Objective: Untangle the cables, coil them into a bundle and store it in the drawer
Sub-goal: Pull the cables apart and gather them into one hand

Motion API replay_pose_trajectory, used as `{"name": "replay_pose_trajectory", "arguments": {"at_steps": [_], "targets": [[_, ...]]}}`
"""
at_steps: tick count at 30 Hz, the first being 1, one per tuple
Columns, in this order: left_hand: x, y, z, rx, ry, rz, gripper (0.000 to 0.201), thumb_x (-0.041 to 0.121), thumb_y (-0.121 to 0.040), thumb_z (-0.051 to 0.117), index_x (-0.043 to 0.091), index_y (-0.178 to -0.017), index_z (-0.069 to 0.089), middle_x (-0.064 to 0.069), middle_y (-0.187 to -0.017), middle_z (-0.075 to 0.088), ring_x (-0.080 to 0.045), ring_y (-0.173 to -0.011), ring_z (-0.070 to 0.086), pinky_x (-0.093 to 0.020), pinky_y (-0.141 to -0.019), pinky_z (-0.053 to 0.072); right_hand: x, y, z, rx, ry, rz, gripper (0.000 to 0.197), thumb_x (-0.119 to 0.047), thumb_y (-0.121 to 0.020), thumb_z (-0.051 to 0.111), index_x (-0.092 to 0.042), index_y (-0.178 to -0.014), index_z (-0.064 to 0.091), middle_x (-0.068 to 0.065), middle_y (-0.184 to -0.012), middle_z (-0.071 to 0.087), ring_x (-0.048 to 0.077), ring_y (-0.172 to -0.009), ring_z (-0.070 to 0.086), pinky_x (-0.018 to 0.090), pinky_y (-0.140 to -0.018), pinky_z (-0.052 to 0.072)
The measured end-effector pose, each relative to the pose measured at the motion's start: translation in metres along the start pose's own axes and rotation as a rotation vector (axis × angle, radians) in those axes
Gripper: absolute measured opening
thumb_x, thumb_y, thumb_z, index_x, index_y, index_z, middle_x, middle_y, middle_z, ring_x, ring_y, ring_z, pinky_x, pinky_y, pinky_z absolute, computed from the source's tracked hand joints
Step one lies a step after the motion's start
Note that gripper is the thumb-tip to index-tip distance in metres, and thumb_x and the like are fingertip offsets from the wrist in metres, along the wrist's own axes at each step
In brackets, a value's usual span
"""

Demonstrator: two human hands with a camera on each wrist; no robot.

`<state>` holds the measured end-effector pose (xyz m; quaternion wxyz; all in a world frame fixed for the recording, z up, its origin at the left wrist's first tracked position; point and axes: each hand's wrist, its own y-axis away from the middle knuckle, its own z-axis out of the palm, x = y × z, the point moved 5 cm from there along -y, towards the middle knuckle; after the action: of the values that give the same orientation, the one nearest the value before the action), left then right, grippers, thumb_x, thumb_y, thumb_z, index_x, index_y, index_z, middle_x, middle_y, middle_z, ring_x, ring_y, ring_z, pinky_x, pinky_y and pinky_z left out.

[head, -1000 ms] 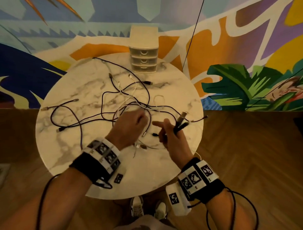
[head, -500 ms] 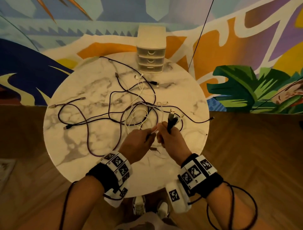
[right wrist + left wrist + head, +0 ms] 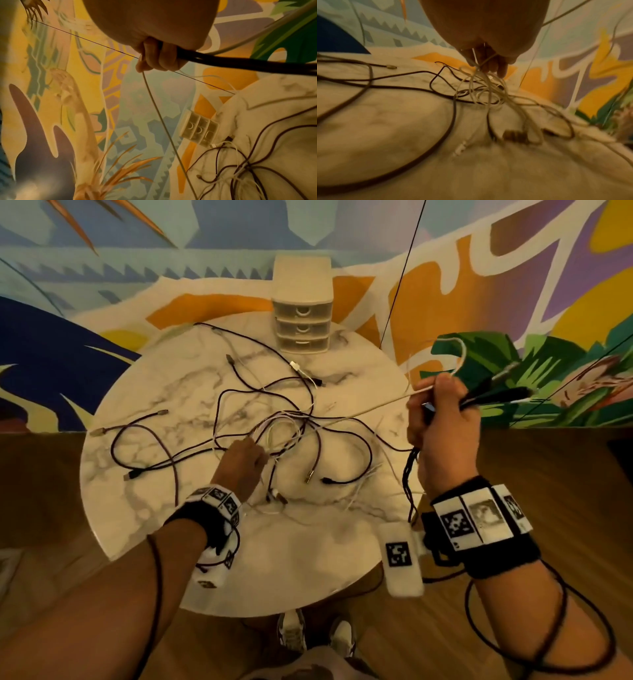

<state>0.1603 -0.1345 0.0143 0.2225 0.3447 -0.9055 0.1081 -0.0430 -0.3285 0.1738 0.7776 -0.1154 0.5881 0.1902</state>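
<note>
The right hand (image 3: 442, 419) has swung from the middle of the table (image 3: 137, 405) out to the right of the head view, past the table edge and raised. Its fingers are curled tight round a bunch of cable ends (image 3: 493, 395), dark plugs sticking out to the right, and one white cable (image 3: 359, 412) now runs taut from that fist down-left into the tangle (image 3: 281, 436). Half a second ago both hands met over the knot; now they are well apart.

The left hand (image 3: 241, 463) stays low at the centre of the frame, on the tangle. In the left wrist view its fingertips (image 3: 493, 67) pinch several thin white strands where they rise from the heap, so it seems to anchor the knot while the right pulls.

I judge that the white cable is being drawn free, an early untangling step. Most dark cables (image 3: 147, 446) still sprawl across the left and centre of the table in loose loops, none coiled. The drawer unit (image 3: 302, 313) stands at the table's far edge, top centre, all three drawers closed. The taut line could drag the whole heap rather than slip out if the knot binds.
</note>
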Motion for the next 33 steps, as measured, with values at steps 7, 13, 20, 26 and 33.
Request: {"name": "replay_pose_trajectory", "arguments": {"at_steps": [7, 13, 20, 26, 33], "targets": [[-0.008, -0.002, 0.000, -0.033, 0.088, -0.101, 0.023, 0.014, -0.096, 0.048, 0.002, -0.093, 0.067, -0.018, -0.095, 0.062, -0.035, -0.094, 0.055, -0.040, -0.084, 0.040, 0.022, -0.007, -0.025, 0.119, -0.174, 0.098, 0.036, -0.034, -0.102, 0.032, -0.014, -0.088, 0.058, -0.004, -0.057, 0.052, 0.007, -0.037, 0.024, 0.016, -0.037, 0.021], [0.050, 0.006, -0.043, 0.167, 0.211, 0.006, 0.035, 0.028, -0.092, 0.037, 0.007, -0.089, 0.065, -0.012, -0.085, 0.062, -0.029, -0.084, 0.054, -0.038, -0.078, 0.041, 0.106, 0.050, -0.001, -0.203, 0.234, 0.447, 0.051, -0.042, -0.101, 0.031, -0.009, -0.097, 0.069, 0.002, -0.056, 0.050, 0.007, -0.037, 0.028, 0.019, -0.036, 0.021], [0.102, 0.052, -0.013, 0.022, -0.227, 0.346, 0.031, 0.026, -0.088, 0.038, 0.014, -0.104, 0.062, -0.002, -0.094, 0.063, -0.024, -0.083, 0.056, -0.037, -0.077, 0.045, 0.111, 0.070, 0.043, -0.520, 0.542, 0.297, 0.043, -0.037, -0.100, 0.035, -0.007, -0.102, 0.065, -0.005, -0.056, 0.047, 0.001, -0.045, 0.040, 0.015, -0.048, 0.034], [0.065, 0.044, -0.004, 0.159, -0.171, 0.174, 0.015, 0.025, -0.086, 0.052, 0.016, -0.083, 0.064, 0.000, -0.093, 0.059, -0.021, -0.083, 0.056, -0.037, -0.078, 0.042, 0.090, 0.057, 0.037, -0.400, 0.532, 0.184, 0.043, -0.032, -0.102, 0.033, -0.013, -0.084, 0.068, 0.000, -0.058, 0.052, 0.003, -0.047, 0.042, 0.021, -0.055, 0.035], [0.060, -0.007, -0.020, 0.284, -0.298, 0.150, 0.015, 0.024, -0.086, 0.055, 0.015, -0.081, 0.065, 0.000, -0.090, 0.063, -0.023, -0.086, 0.055, -0.038, -0.080, 0.039, 0.017, 0.031, 0.050, -0.342, 0.209, 0.057, 0.047, -0.030, -0.103, 0.032, -0.019, -0.065, 0.057, 0.001, -0.056, 0.049, 0.008, -0.046, 0.035, 0.017, -0.041, 0.027]]}}
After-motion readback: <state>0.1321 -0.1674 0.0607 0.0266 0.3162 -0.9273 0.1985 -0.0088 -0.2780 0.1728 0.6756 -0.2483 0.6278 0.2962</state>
